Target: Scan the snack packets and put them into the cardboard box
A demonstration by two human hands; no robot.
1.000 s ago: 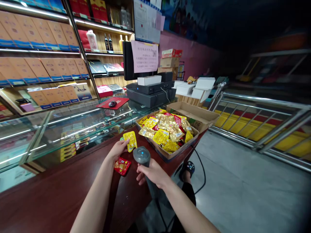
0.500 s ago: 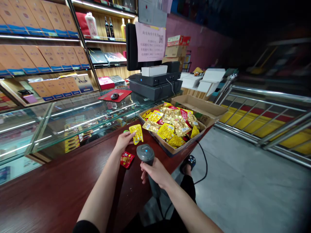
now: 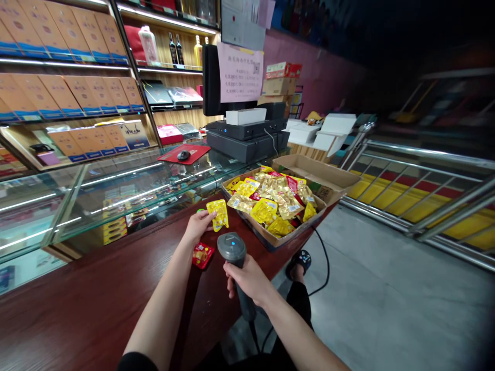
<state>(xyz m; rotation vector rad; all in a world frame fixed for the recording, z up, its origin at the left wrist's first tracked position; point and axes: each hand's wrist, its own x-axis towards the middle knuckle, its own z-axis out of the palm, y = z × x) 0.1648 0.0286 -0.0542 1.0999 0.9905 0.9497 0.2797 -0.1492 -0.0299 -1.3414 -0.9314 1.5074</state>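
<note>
Left hand [image 3: 199, 226] pinches a yellow foil snack packet [image 3: 218, 215] nearly upright between thumb and fingers above a shop's dark red wooden tabletop [image 3: 77, 314], with most of the packet's face left uncovered. Shelves of tan boxes with blue bands [image 3: 69, 87] and a glass display counter [image 3: 116, 203] line the left of the frame, and a red snack packet [image 3: 203, 255] lies flat on the wood just below the hand. Right hand [image 3: 247, 278] is closed around the grip of a grey handheld barcode scanner [image 3: 231, 248], whose rounded head, showing a small blue light, sits just beside the yellow packet without touching it, while a black cable [image 3: 253, 335] drops from its base. Keeping the fingers low on the packet and the foil flat appears to be the sound way to hold it, since that leaves the printed face open to the scanner's head. Farther right, a cardboard box [image 3: 263, 238] heaped with yellow and red packets sits at the tabletop's edge, below a black monitor [image 3: 212, 82], and a steel railing [image 3: 417, 175] closes the frame.
</note>
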